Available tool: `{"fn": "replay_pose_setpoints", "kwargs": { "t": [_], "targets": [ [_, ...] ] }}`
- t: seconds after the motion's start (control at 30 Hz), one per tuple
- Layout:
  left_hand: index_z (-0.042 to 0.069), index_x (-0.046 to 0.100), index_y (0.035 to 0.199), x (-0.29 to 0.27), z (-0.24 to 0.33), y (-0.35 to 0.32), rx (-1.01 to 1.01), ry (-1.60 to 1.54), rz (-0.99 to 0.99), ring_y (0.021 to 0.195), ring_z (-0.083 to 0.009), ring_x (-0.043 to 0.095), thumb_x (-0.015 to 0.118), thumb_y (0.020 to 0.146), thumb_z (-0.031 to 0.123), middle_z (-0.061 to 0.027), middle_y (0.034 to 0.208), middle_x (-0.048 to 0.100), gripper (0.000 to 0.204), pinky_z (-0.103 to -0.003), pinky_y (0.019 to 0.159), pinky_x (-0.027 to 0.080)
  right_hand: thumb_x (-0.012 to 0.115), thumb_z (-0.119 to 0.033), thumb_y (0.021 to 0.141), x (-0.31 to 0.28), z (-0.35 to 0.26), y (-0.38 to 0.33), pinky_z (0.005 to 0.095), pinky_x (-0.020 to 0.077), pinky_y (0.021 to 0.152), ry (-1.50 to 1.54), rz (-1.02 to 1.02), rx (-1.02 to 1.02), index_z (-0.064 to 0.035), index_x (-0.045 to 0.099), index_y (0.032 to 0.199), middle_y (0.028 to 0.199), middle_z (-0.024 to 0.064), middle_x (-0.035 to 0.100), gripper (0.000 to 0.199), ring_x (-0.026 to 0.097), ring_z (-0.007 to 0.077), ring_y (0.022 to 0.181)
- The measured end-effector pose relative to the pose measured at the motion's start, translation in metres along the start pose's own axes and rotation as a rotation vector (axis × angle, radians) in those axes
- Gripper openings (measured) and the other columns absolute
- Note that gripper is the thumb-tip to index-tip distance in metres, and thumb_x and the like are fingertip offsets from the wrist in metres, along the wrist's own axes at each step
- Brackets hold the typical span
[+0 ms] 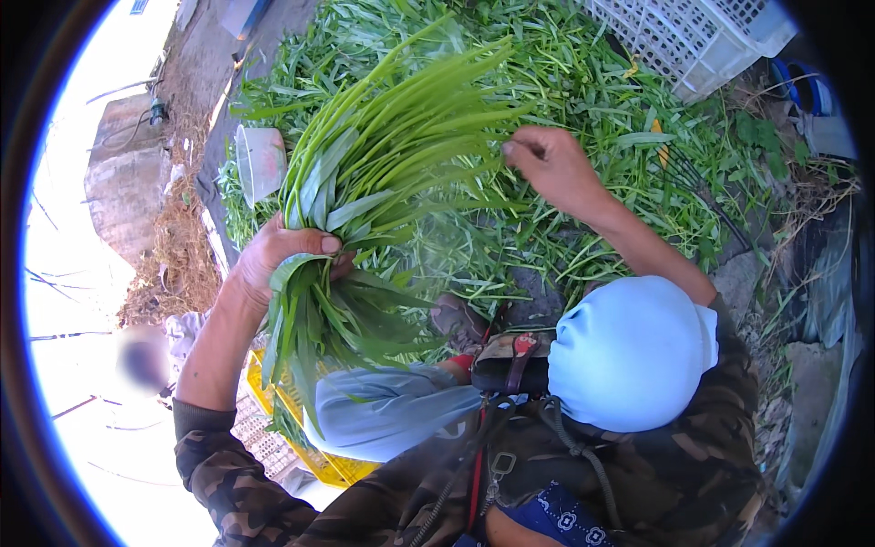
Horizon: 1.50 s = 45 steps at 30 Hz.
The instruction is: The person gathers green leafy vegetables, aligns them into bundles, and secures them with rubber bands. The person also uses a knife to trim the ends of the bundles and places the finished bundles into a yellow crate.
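Camouflage sleeves are covering your upper arms closest to the lens, with your pale blue-clad knee rising beside them. Beyond, you are working over a broad heap of cut greens spreading across the ground, with a white lattice crate lying at its far right edge. You are holding a thick bundle of long green leaves upright and fanning away from you. Your left hand is wrapping the bundle at its lower part, fingers curling round and thumb pressing across the front, forearm raised. Your right hand is reaching forward, arm extended, fingertips pinching together at leaf tips on the bundle's right side.
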<state>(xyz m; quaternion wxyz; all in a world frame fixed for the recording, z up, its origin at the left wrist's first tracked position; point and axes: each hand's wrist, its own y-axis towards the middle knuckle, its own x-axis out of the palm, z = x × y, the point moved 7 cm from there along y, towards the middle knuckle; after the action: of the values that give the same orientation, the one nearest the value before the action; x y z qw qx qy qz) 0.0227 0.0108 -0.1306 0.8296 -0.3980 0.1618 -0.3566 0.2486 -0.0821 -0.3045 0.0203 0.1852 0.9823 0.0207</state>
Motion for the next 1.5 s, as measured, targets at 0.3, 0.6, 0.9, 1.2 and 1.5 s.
{"fn": "replay_pose_setpoints", "kwargs": {
  "t": [0.3, 0.6, 0.9, 1.2, 1.5],
  "targets": [
    [-0.003, 0.058, 0.113, -0.005, -0.003, 0.004, -0.035, 0.051, 0.095, 0.074, -0.0205, 0.067, 0.073, 0.076, 0.003, -0.0112, 0.088, 0.066, 0.04, -0.031, 0.067, 0.057, 0.066, -0.025, 0.092, 0.004, -0.034, -0.01, 0.0308, 0.0374, 0.051, 0.225, -0.068, 0.014, -0.0001, 0.061, 0.074, 0.063, 0.0034, 0.06, 0.031, 0.048, 0.0083, 0.056],
    [-0.002, 0.059, 0.114, 0.017, -0.009, 0.022, -0.062, 0.216, 0.129, 0.069, -0.0174, 0.065, 0.071, 0.077, 0.005, -0.0103, 0.089, 0.067, 0.039, -0.029, 0.062, 0.055, 0.065, -0.012, 0.09, 0.008, -0.025, -0.004, 0.0272, 0.0403, 0.052, 0.141, -0.007, 0.048, -0.0001, 0.062, 0.08, 0.069, 0.0039, 0.065, 0.016, 0.054, 0.0075, 0.06],
    [-0.002, 0.055, 0.125, -0.001, -0.004, 0.012, -0.013, 0.241, 0.044, 0.084, -0.0178, 0.067, 0.076, 0.072, 0.002, -0.0101, 0.1, 0.069, 0.057, -0.029, 0.077, 0.054, 0.07, -0.018, 0.086, -0.088, -0.011, -0.007, 0.0408, 0.0507, 0.081, -0.542, 0.261, -0.074, -0.0104, 0.056, 0.127, 0.124, 0.0093, 0.056, 0.044, 0.063, 0.0262, 0.098],
    [-0.001, 0.054, 0.127, 0.0, 0.038, -0.01, -0.139, 0.961, -0.123, 0.096, -0.0147, 0.064, 0.084, 0.067, 0.003, -0.0086, 0.11, 0.069, 0.067, -0.03, 0.088, 0.051, 0.08, -0.062, 0.063, 0.01, -0.083, 0.032, 0.0454, 0.0145, 0.121, -0.681, -0.723, -0.483, 0.0065, 0.027, 0.147, 0.155, 0.0257, 0.023, 0.12, 0.024, 0.0341, 0.145],
    [-0.003, 0.054, 0.125, 0.006, 0.049, -0.02, -0.177, 1.02, -0.349, 0.095, -0.0151, 0.064, 0.087, 0.066, 0.007, -0.0108, 0.107, 0.069, 0.067, -0.03, 0.084, 0.053, 0.093, -0.04, 0.054, 0.024, -0.099, 0.027, 0.0455, 0.0294, 0.114, 0.059, -0.629, -0.464, -0.0084, 0.029, 0.148, 0.138, 0.0174, 0.047, 0.118, 0.041, 0.0331, 0.131]
  ]
}}
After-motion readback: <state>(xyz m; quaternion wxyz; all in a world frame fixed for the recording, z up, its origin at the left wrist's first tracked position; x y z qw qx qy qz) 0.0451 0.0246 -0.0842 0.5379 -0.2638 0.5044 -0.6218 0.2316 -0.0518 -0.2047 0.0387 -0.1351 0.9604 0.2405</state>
